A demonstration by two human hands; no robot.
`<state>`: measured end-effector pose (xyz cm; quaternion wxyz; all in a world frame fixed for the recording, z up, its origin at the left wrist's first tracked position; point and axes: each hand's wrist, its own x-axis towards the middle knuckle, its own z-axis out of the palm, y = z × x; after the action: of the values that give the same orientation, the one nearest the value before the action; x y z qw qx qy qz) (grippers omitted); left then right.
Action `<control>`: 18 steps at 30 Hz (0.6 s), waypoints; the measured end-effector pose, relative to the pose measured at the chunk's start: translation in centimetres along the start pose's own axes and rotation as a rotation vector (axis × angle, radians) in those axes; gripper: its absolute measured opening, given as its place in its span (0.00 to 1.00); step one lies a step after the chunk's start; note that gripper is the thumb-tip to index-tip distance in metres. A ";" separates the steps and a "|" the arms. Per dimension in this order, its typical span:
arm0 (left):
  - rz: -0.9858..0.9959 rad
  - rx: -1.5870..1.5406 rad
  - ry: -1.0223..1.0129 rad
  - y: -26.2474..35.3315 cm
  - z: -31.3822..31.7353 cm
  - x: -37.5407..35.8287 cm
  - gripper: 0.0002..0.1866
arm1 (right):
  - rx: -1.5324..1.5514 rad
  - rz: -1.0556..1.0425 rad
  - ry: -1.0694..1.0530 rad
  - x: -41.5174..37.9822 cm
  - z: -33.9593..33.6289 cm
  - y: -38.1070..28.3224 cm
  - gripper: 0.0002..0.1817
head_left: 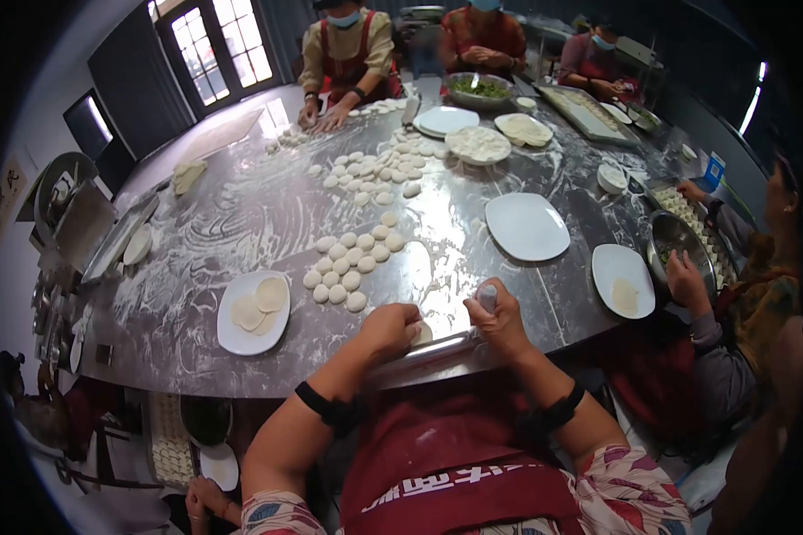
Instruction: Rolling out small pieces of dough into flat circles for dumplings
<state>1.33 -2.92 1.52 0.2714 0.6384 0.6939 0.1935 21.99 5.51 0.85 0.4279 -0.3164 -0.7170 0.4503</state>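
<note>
At the near edge of the steel table, my right hand (500, 323) is wrapped around a short rolling pin (487, 293), whose floury end sticks up above the thumb. My left hand (391, 331) has its fingers curled at the edge of a small dough wrapper (424, 333), mostly hidden behind them. Just beyond my left hand lies a cluster of flattened dough pieces (349, 259). On the left, a white square plate (229, 333) carries several rolled wrappers (263, 306).
Farther away are a white plate (526, 227), a flour bowl (477, 145) and more dough pieces (375, 174). At right, a co-worker's hand (687, 281) is beside a metal bowl (700, 241) and a plate (623, 267). Other people work across the floury table (214, 232).
</note>
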 end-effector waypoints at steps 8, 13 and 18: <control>0.005 -0.011 0.014 -0.4 0.3 0.0 0.11 | 0.019 0.032 -0.023 0.0 0.0 -1.1 0.10; 0.002 -0.016 0.002 0.0 -0.1 -0.2 0.11 | 0.023 0.007 -0.021 0.0 0.0 -0.6 0.10; 0.015 -0.027 -0.012 -0.4 0.0 0.1 0.11 | 0.068 0.010 -0.024 -0.1 0.1 -0.9 0.10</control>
<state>1.02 -2.83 1.30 0.2826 0.6410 0.6847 0.2013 21.86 5.02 1.67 0.4274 -0.2997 -0.7048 0.4804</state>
